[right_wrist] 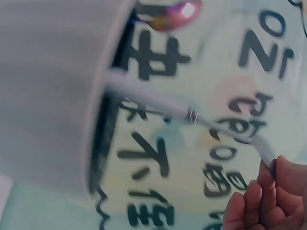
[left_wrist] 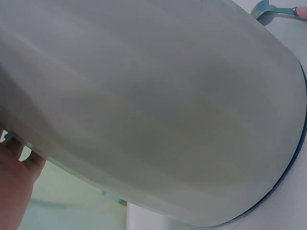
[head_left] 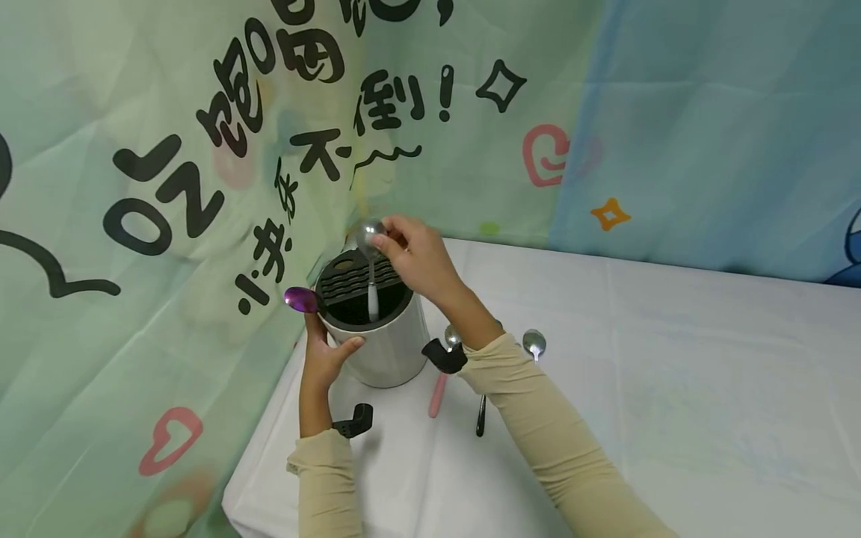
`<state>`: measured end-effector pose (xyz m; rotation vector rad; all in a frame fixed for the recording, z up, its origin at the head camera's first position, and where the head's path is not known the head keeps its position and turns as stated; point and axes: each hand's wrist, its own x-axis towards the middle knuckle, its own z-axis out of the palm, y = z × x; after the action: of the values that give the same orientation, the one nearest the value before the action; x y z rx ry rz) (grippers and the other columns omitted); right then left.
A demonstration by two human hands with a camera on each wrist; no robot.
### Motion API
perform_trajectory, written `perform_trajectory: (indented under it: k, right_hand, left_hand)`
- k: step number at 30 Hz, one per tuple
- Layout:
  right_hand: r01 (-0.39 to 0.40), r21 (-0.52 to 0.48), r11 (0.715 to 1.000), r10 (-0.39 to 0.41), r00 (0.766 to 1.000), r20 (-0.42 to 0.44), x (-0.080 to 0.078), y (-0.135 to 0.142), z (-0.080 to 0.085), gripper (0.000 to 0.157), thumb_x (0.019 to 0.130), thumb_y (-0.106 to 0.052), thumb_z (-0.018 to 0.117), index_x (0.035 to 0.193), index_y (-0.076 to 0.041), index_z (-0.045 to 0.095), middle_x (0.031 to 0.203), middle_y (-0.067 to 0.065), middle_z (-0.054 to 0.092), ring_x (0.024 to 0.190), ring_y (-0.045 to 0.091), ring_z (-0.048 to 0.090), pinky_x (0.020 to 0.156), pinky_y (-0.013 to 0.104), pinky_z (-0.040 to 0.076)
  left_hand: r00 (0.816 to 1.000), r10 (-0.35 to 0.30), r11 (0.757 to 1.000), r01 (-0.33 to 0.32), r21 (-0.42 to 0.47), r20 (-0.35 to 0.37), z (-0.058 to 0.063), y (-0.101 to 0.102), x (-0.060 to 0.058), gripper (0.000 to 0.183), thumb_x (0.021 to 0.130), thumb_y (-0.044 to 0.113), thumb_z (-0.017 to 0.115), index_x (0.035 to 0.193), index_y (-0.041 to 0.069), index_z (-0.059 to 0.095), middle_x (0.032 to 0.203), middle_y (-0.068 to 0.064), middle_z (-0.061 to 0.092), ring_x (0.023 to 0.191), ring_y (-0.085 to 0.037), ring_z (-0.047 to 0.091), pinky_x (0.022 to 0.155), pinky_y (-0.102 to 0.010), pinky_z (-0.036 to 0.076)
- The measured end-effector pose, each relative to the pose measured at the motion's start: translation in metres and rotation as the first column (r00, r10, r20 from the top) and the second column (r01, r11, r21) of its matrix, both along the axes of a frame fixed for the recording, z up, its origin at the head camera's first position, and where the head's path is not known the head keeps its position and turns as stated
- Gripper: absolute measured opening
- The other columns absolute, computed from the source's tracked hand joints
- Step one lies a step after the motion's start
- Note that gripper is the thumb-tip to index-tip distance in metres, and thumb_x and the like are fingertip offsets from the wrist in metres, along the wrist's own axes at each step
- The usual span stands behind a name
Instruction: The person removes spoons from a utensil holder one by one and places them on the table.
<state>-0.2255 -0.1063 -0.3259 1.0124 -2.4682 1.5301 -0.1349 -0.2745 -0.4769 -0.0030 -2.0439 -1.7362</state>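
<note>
A white utensil holder (head_left: 390, 355) with a black slotted top stands at the table's left corner. My left hand (head_left: 326, 359) grips its left side, thumb toward the front; the holder wall (left_wrist: 144, 105) fills most of the left wrist view. My right hand (head_left: 420, 258) pinches a white-handled spoon (head_left: 373, 299) by its metal bowl above the holder. The spoon's handle (right_wrist: 158, 103) points down, its end inside the opening. A shiny purple spoon (head_left: 300, 300) leans out over the left rim, above my left hand; its lower part is hidden.
On the white table (head_left: 673, 388), right of the holder, lie a pink-handled spoon (head_left: 437, 396), a black handle (head_left: 480, 417) and a silver spoon bowl (head_left: 534, 342), partly covered by my right arm. Printed cloth (head_left: 471, 179) hangs behind and at left.
</note>
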Motion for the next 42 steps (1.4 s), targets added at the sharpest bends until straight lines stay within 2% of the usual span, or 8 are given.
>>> perform_trajectory:
  k: [6, 12, 19, 23, 27, 34, 39, 42]
  right_hand:
    - [0.102, -0.147, 0.984, -0.102, 0.995, 0.008, -0.010, 0.028, 0.017, 0.018, 0.090, -0.013, 0.057, 0.098, 0.003, 0.061, 0.083, 0.015, 0.061, 0.074, 0.021, 0.054, 0.065, 0.024, 0.041]
    - [0.244, -0.245, 0.938, -0.252, 0.968, -0.002, -0.019, 0.066, 0.029, 0.019, 0.090, -0.011, 0.057, 0.097, 0.006, 0.061, 0.084, 0.016, 0.061, 0.070, 0.009, 0.046, 0.063, 0.019, 0.037]
    - [0.435, -0.232, 0.870, -0.437, 0.898, 0.046, -0.031, 0.132, 0.015, 0.024, 0.090, -0.013, 0.057, 0.098, 0.008, 0.061, 0.071, -0.012, 0.050, 0.064, 0.004, 0.040, 0.059, 0.018, 0.033]
    - [0.530, -0.121, 0.839, -0.523, 0.848, 0.085, -0.036, 0.170, -0.002, 0.027, 0.091, -0.018, 0.055, 0.098, 0.007, 0.060, 0.066, -0.016, 0.042, 0.063, 0.005, 0.037, 0.057, 0.020, 0.032]
    - [0.559, 0.096, 0.823, -0.567, 0.807, 0.162, -0.038, 0.203, -0.023, 0.033, 0.095, -0.022, 0.048, 0.106, 0.007, 0.057, 0.077, -0.003, 0.047, 0.071, 0.010, 0.039, 0.061, 0.024, 0.032]
    - [0.425, 0.389, 0.817, -0.550, 0.776, 0.308, -0.033, 0.233, -0.083, 0.038, 0.097, -0.023, 0.037, 0.110, 0.009, 0.052, 0.106, 0.026, 0.052, 0.092, 0.033, 0.045, 0.069, 0.039, 0.039]
    - [0.315, 0.487, 0.815, -0.524, 0.759, 0.386, -0.026, 0.242, -0.134, 0.036, 0.096, -0.023, 0.038, 0.101, 0.009, 0.054, 0.106, 0.028, 0.054, 0.090, 0.033, 0.047, 0.066, 0.037, 0.039]
    - [0.277, 0.517, 0.810, -0.518, 0.751, 0.409, -0.027, 0.243, -0.156, 0.032, 0.093, -0.021, 0.042, 0.093, 0.009, 0.055, 0.094, 0.024, 0.056, 0.081, 0.028, 0.048, 0.061, 0.031, 0.037]
  left_hand:
    - [1.000, 0.001, 1.000, -0.001, 0.021, 0.008, 0.011, 0.005, 0.004, 0.121, 0.061, 0.059, 0.074, 0.143, -0.001, 0.007, 0.150, -0.023, 0.011, 0.140, -0.032, 0.007, 0.114, -0.049, 0.003]
    - [0.999, 0.001, 1.000, -0.002, 0.013, 0.032, 0.027, 0.013, 0.011, 0.124, 0.062, 0.061, 0.073, 0.142, -0.005, 0.004, 0.149, -0.026, 0.009, 0.139, -0.036, 0.006, 0.113, -0.051, 0.004]
    - [0.999, 0.006, 1.000, -0.007, 0.027, 0.051, 0.013, 0.006, 0.007, 0.129, 0.057, 0.063, 0.074, 0.143, -0.003, 0.002, 0.151, -0.022, 0.006, 0.141, -0.033, 0.003, 0.114, -0.049, 0.002]
    - [0.998, 0.013, 1.000, -0.014, 0.026, 0.069, 0.003, 0.001, 0.004, 0.129, 0.056, 0.064, 0.073, 0.145, 0.002, 0.003, 0.152, -0.017, 0.006, 0.141, -0.029, 0.004, 0.114, -0.047, 0.003]
    - [0.997, 0.010, 1.000, -0.012, 0.025, 0.074, 0.001, 0.001, 0.004, 0.129, 0.056, 0.065, 0.073, 0.146, 0.005, 0.002, 0.153, -0.015, 0.005, 0.142, -0.027, 0.003, 0.114, -0.047, 0.003]
    - [0.999, -0.002, 0.999, 0.000, 0.050, 0.051, 0.009, 0.006, 0.006, 0.130, 0.057, 0.061, 0.074, 0.144, -0.002, 0.002, 0.152, -0.020, 0.004, 0.141, -0.030, 0.002, 0.114, -0.047, 0.001]
    - [0.999, -0.011, 0.998, 0.009, 0.061, 0.043, 0.011, 0.006, 0.006, 0.127, 0.058, 0.059, 0.075, 0.144, 0.000, 0.003, 0.152, -0.019, 0.007, 0.141, -0.030, 0.004, 0.114, -0.047, 0.002]
    - [0.999, -0.002, 0.999, 0.001, 0.049, 0.040, 0.002, 0.002, 0.004, 0.126, 0.057, 0.062, 0.074, 0.145, 0.004, 0.004, 0.152, -0.015, 0.009, 0.141, -0.027, 0.006, 0.115, -0.046, 0.003]
